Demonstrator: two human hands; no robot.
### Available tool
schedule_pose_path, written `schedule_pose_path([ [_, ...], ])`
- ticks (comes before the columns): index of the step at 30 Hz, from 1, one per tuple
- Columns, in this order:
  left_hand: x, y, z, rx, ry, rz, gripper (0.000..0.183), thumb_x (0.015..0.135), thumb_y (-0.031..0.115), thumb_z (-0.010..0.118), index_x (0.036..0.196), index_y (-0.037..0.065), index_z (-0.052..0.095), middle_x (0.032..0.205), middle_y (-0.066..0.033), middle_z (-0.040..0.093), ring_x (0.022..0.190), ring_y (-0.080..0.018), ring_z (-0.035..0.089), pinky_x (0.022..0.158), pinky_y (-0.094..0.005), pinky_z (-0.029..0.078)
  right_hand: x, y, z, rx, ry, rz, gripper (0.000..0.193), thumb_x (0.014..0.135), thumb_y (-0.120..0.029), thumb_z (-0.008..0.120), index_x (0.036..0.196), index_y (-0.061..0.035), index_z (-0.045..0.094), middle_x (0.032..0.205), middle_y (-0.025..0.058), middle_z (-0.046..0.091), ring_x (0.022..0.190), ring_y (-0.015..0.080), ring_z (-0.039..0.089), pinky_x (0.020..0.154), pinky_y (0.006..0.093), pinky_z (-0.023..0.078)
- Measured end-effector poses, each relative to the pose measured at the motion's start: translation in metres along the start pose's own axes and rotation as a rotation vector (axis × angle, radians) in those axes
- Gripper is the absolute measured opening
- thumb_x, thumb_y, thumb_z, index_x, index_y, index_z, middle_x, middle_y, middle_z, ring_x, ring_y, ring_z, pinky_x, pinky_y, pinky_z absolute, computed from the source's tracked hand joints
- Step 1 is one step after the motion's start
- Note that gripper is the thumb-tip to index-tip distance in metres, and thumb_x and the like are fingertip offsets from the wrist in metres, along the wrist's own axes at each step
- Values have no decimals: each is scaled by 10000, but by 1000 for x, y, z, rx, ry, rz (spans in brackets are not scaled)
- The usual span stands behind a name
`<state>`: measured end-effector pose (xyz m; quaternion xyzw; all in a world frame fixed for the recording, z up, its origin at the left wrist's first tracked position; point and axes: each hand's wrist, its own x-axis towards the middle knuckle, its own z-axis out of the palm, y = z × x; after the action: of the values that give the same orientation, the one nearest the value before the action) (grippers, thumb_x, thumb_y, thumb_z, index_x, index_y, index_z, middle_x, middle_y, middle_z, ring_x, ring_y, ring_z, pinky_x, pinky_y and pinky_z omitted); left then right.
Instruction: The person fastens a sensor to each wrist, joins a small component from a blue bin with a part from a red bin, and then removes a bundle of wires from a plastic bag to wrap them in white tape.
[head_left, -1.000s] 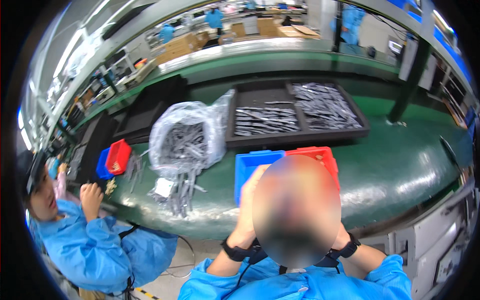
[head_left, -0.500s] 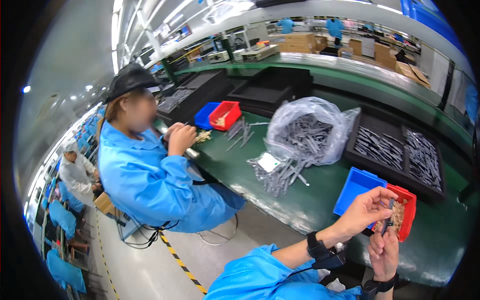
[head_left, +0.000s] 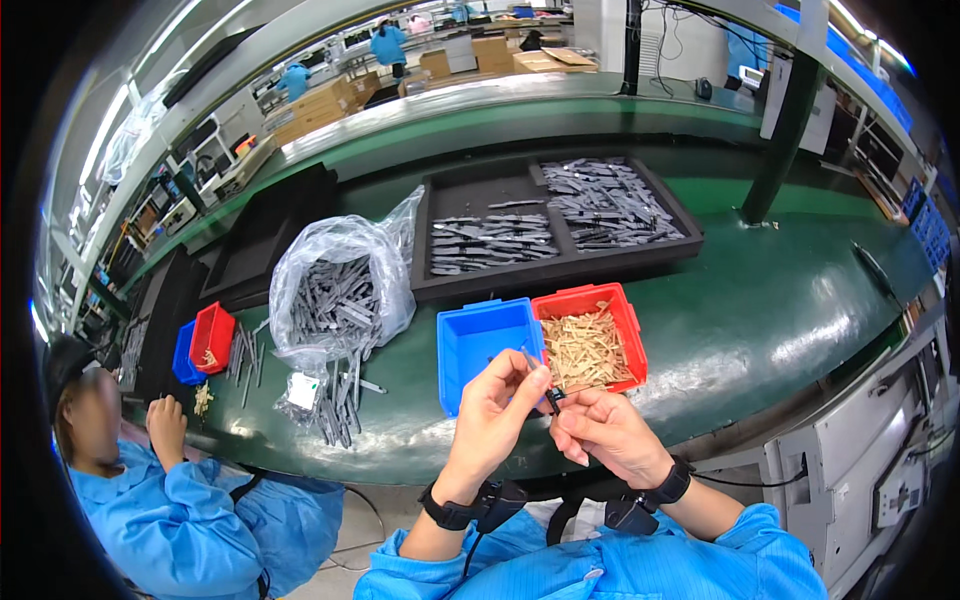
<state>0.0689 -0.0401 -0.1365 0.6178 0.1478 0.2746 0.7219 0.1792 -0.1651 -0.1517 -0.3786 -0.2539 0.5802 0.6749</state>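
My left hand (head_left: 496, 408) pinches a thin dark grey strip (head_left: 554, 395) between thumb and fingers, in front of the bins. My right hand (head_left: 612, 436) is closed at the strip's lower end, its thumb and fingertips pressed together there. Whether a smaller piece sits between the right fingertips is hidden. Just beyond the hands stands a red bin (head_left: 632, 335) holding many small tan slivers (head_left: 582, 350). Against its left side is a blue bin (head_left: 480, 352), with its bare floor showing. Both wrists wear black straps.
A black foam tray (head_left: 560, 270) of grey strips lies behind the bins. To the left, a clear plastic bag (head_left: 395, 290) overflows with grey strips (head_left: 345, 400) onto the green table (head_left: 760, 330). At far left a co-worker (head_left: 110, 490) sits beside another red bin (head_left: 212, 335).
My view has swung to the right, so the bins and tray now appear nearer the middle and the co-worker at the far left. Both hands stay together on the strip.
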Motion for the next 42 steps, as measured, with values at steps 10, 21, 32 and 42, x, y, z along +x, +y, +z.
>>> schedule_pose_path([
  [10,-6,-8,10,-76,-8,-38,97,904,59,549,979,-2,535,924,-32,561,801,-70,524,736,-219,443,-3,-3,-4,-14,53,57,196,919,-163,553,994,17,572,713,12,560,563,39,485,483,168,375],
  [21,-1,-17,20,-140,103,-8,180,849,15,618,887,65,449,868,-13,506,777,-51,487,700,-211,436,-3,10,7,-623,319,-283,107,882,-112,598,912,-10,605,665,15,603,548,54,538,492,198,420],
  [32,3,-14,8,-245,-46,-39,234,823,6,636,1042,16,555,933,-47,590,888,-133,575,824,-262,460,-10,-10,-3,4,42,-4,216,932,-205,539,982,-1,590,827,25,611,699,71,565,628,192,454],
  [42,-10,-17,17,-80,82,19,98,874,39,582,917,-21,647,1003,-91,594,921,-142,557,846,-260,439,-12,-11,2,-226,238,-163,151,904,-123,558,915,25,584,779,108,652,670,143,631,578,231,484],
])
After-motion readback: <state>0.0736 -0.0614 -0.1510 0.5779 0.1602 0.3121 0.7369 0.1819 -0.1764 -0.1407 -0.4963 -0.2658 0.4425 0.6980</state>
